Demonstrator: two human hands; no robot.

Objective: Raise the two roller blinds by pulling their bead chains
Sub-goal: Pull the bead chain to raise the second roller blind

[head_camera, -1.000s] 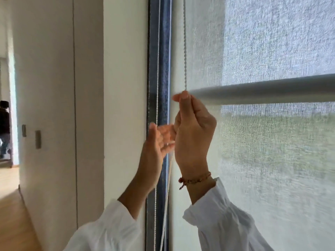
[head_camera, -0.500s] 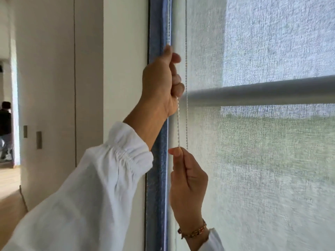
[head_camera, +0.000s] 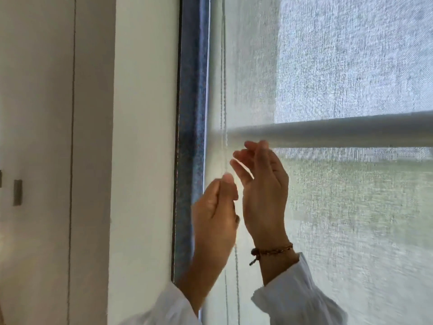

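Two sheer roller blinds overlap at the window. The front blind point(head_camera: 351, 66) ends in a grey bottom bar point(head_camera: 339, 133) at mid height, and the rear blind point(head_camera: 351, 231) hangs on below it. A white bead chain point(head_camera: 224, 90) runs down the window's left edge. My left hand point(head_camera: 216, 221) is pinched on the chain just below the bar's left end. My right hand point(head_camera: 262, 195), with a braided bracelet on the wrist, is beside it with fingers spread, touching nothing that I can see.
A dark blue window frame point(head_camera: 189, 137) runs vertically left of the chain. A white wall point(head_camera: 145, 160) and pale cabinet doors point(head_camera: 46, 137) with a small handle point(head_camera: 17, 192) fill the left side.
My left hand has come down from above the bar to below it with the chain. My right hand has let go of the chain, opened and risen to bar height.
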